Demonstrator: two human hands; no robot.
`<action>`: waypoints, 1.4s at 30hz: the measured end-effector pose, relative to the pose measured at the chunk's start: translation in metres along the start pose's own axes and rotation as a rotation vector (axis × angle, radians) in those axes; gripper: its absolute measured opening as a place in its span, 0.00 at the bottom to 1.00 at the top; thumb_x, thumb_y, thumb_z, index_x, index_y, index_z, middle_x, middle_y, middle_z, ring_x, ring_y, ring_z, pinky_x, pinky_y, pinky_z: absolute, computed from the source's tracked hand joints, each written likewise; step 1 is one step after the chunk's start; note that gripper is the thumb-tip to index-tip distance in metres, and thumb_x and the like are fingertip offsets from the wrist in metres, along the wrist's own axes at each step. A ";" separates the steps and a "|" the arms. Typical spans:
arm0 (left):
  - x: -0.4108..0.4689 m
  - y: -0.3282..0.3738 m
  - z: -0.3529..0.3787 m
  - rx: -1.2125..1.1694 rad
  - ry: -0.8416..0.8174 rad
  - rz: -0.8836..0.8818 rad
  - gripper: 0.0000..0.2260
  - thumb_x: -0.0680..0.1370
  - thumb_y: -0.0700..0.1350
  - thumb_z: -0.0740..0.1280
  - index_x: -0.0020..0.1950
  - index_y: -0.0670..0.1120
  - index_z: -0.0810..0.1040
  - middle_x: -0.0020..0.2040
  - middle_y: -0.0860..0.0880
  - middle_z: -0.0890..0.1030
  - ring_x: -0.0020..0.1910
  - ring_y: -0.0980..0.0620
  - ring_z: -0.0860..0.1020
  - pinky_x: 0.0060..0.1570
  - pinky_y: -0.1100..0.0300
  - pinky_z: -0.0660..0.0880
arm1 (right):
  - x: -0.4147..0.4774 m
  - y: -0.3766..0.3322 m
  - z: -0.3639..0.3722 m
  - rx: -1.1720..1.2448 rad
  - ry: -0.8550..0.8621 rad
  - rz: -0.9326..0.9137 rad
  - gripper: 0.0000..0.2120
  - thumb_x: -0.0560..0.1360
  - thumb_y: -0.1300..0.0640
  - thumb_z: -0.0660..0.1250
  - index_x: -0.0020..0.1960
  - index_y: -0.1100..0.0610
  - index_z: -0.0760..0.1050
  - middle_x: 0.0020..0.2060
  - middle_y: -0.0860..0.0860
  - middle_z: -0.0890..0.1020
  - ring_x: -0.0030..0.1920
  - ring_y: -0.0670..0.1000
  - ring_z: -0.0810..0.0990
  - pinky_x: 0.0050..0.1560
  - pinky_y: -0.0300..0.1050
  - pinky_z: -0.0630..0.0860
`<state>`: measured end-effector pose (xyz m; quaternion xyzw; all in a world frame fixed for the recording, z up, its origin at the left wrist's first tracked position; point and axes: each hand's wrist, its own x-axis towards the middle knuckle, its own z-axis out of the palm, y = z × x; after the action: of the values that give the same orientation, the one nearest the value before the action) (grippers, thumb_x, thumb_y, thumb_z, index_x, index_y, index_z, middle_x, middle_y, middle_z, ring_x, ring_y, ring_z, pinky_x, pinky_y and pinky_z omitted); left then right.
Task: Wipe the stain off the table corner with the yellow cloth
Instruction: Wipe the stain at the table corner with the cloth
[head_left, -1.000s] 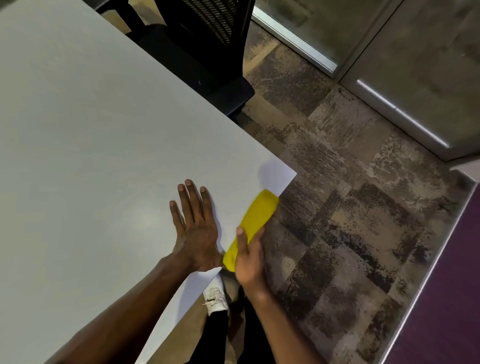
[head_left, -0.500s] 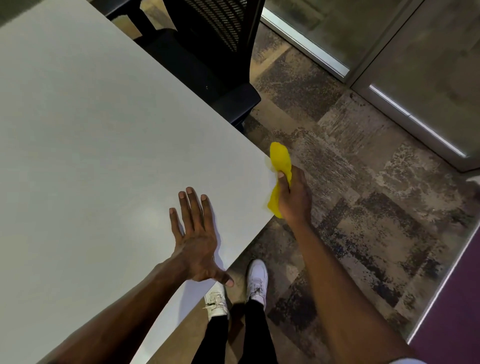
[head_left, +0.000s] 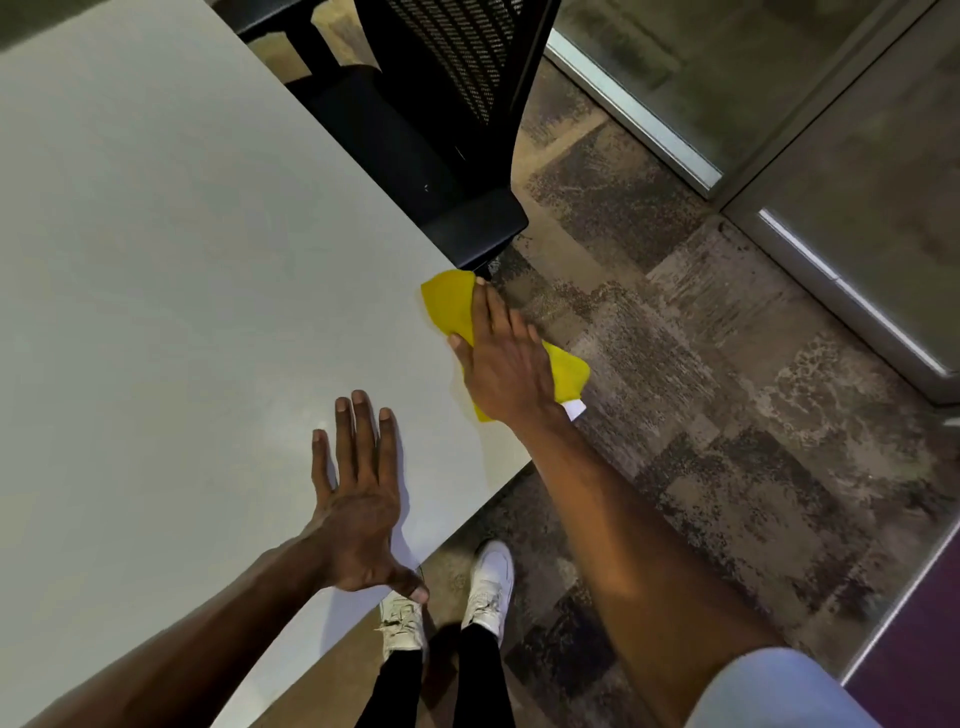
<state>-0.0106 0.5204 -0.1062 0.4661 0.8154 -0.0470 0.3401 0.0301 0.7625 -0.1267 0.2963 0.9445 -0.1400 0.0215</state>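
The yellow cloth (head_left: 450, 304) lies spread over the right corner of the white table (head_left: 182, 270), one end hanging past the edge. My right hand (head_left: 501, 358) presses flat on top of it, fingers extended toward the black chair. Only a white tip of the corner shows from under the cloth. Any stain is hidden beneath cloth and hand. My left hand (head_left: 358, 499) rests flat on the tabletop near the front edge, fingers spread, holding nothing.
A black mesh office chair (head_left: 441, 130) stands tight against the table's far-right edge, just beyond the cloth. Patterned carpet (head_left: 701, 415) lies to the right, with glass partitions (head_left: 779, 104) behind. My white shoes (head_left: 488, 582) stand below the table edge.
My right hand carried the cloth from the near edge up around the corner and now presses it flat on the tabletop. My left hand stayed planted.
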 end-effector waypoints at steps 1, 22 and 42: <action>0.001 0.000 0.001 0.011 -0.001 -0.007 0.87 0.46 0.94 0.54 0.83 0.35 0.29 0.82 0.28 0.26 0.82 0.24 0.26 0.77 0.17 0.42 | 0.004 0.000 0.001 -0.010 -0.004 -0.016 0.35 0.88 0.41 0.50 0.87 0.60 0.48 0.86 0.58 0.58 0.76 0.62 0.71 0.73 0.58 0.69; -0.005 0.008 -0.013 -0.058 -0.081 -0.049 0.89 0.45 0.92 0.63 0.79 0.34 0.23 0.79 0.32 0.18 0.78 0.28 0.19 0.79 0.22 0.34 | -0.113 0.006 0.022 0.045 0.080 -0.179 0.32 0.87 0.35 0.48 0.88 0.46 0.48 0.88 0.51 0.47 0.88 0.58 0.44 0.85 0.64 0.55; -0.007 0.029 -0.024 0.017 -0.146 -0.194 0.89 0.47 0.84 0.75 0.75 0.40 0.15 0.76 0.37 0.13 0.77 0.36 0.15 0.80 0.27 0.31 | -0.135 0.024 0.020 1.503 0.461 0.719 0.10 0.88 0.57 0.61 0.66 0.48 0.78 0.58 0.43 0.85 0.59 0.41 0.83 0.64 0.39 0.77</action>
<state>0.0025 0.5410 -0.0762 0.3833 0.8293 -0.1204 0.3884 0.1538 0.7010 -0.1352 0.5339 0.4310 -0.6485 -0.3295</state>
